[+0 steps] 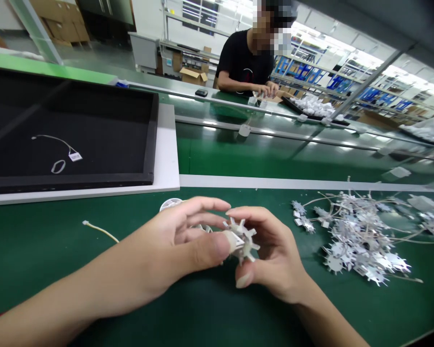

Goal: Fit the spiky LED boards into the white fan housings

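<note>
Above the green bench, a white star-shaped board [251,243] with short arms around its rim is held tilted on edge. My left hand [188,241] grips it, the thumb pressing on a small white block at its middle. Curled around the far side is my right hand [275,250], its thumb and fingers at the board's rim. A round white part [170,204] shows partly behind my left hand; I cannot tell whether it is held. A thin cable [101,230] with a small plug comes out beside my left wrist, its other end hidden.
At the right lies a tangled pile of star-shaped boards [361,236] with cables. A black tray [68,176] on the left holds a labelled cable [75,156] and a small loop [58,166]. Across the bench, a person [244,62] handles small parts near a tray of white pieces [314,104].
</note>
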A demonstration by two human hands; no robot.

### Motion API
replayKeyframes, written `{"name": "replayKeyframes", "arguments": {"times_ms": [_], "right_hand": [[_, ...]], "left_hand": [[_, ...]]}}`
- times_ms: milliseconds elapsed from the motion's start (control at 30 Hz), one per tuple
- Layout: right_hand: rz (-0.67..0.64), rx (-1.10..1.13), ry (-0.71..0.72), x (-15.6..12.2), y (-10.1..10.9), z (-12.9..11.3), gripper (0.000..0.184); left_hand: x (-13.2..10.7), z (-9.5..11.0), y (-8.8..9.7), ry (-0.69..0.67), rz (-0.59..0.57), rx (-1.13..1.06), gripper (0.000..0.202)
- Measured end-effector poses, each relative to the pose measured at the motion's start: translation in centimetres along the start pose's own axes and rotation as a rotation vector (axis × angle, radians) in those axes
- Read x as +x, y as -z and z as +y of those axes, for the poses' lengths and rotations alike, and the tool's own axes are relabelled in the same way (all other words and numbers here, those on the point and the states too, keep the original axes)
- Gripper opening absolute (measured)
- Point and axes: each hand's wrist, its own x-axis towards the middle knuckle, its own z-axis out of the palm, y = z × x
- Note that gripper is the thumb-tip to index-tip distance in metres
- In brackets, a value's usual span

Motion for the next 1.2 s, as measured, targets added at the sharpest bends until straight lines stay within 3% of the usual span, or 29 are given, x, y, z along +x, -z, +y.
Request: {"name": "replayKeyframes", "arguments": {"times_ms": [100, 300, 667, 867, 1000, 1200], "right_hand": [[0.018, -0.091, 0.100, 0.3, -0.5, -0.1, 0.051], [-0.016, -0.189, 0.123, 0.5, -0.7, -0.3, 0.050], [-0.059, -0.256, 0.091, 0.2, -0.4, -0.2, 0.043], [-0.002, -0.254, 0.101, -0.1, 0.0, 0.0, 0.058], [-0.046, -0.145, 0.007, -0.1, 0.3, -0.2, 0.032], [0.048, -0.173, -0.146, 0.3, 0.4, -0.3, 0.010]], "left_hand": [[0.1, 0.5, -0.4, 0.086, -0.102, -0.128, 0.066], [0.4, 0.9, -0.3, 0.155, -0.124, -0.223, 0.050], [0.7, 0.4, 0.2, 0.138, -0.107, -0.111, 0.047], [0.7, 0.6, 0.9, 0.156, -0.086, -0.038, 0.051], [0.6, 0.4, 1.2, 0.150, -0.098, -0.047, 0.051], [0.7, -0.2, 1.2, 0.139, -0.086, -0.058, 0.055]]}}
